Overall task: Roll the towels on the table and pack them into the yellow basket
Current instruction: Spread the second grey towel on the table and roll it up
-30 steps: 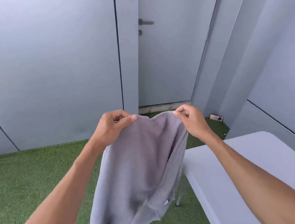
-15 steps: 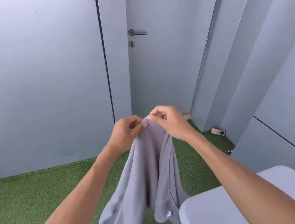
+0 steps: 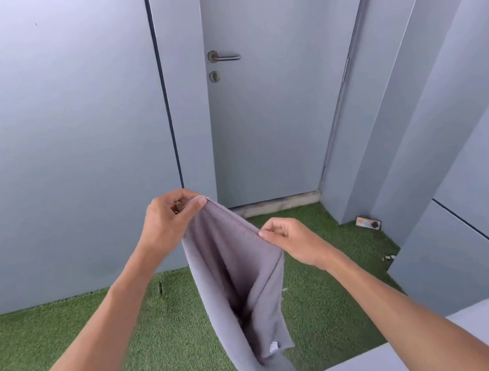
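Grey walls and a closed door point(image 3: 257, 101) rise behind green turf point(image 3: 152, 339), with a white table point(image 3: 429, 349) corner at five o'clock. In mid-air at centre hangs the grey towel point(image 3: 241, 287), its top edge pinched by the left hand point(image 3: 171, 221) at eleven o'clock and the right hand point(image 3: 292, 242) at two. It looks light, limp and soft, best held at its corners.

The towel point(image 3: 235, 272) is soft grey cloth with a matt, slightly fuzzy nap. The turf point(image 3: 167, 346) is rough green artificial grass, and the table point(image 3: 399, 364) corner looks like smooth matt plastic. The door point(image 3: 257, 117) is smooth and matt grey, its handle point(image 3: 224, 57) brushed metal.
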Available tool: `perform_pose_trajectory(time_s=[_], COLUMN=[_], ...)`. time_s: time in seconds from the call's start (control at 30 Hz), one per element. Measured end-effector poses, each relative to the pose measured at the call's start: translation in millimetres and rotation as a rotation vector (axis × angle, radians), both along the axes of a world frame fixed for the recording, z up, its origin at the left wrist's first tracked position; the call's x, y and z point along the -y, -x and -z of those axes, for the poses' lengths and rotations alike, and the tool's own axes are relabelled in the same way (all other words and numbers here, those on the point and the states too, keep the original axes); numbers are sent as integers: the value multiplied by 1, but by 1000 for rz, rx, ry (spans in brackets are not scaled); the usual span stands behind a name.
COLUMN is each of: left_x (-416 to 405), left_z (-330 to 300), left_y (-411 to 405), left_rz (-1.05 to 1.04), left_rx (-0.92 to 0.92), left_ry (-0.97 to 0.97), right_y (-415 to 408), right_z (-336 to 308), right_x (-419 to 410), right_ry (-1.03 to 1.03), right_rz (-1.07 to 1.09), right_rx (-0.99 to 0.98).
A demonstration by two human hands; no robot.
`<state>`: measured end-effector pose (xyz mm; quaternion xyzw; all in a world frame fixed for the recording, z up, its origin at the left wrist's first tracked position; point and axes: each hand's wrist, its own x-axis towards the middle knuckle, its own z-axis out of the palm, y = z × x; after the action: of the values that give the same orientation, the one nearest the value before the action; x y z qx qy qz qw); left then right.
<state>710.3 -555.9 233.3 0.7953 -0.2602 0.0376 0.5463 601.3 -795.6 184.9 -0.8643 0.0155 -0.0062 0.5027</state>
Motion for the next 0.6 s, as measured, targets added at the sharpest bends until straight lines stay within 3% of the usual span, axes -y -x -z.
perform_pose_trajectory(time_s=[0.17,0.27,0.4,0.6], left_x=[-17,-7,16,12], left_z=[9,28,36,43], left_y=[-21,-15,2,3], left_rz=[-80,112,302,378], left_rx=[48,-3,-42,-287], left_ry=[-172,-278,-116,-30], right_y=[-8,-19,-33,-27], right_z=[-12,-37,-55,-41], right_x=[-1,-21,-41,-34], right_ry=[57,98,255,189], right_rz=[108,48,-46,2], right_rx=[131,252,236,179])
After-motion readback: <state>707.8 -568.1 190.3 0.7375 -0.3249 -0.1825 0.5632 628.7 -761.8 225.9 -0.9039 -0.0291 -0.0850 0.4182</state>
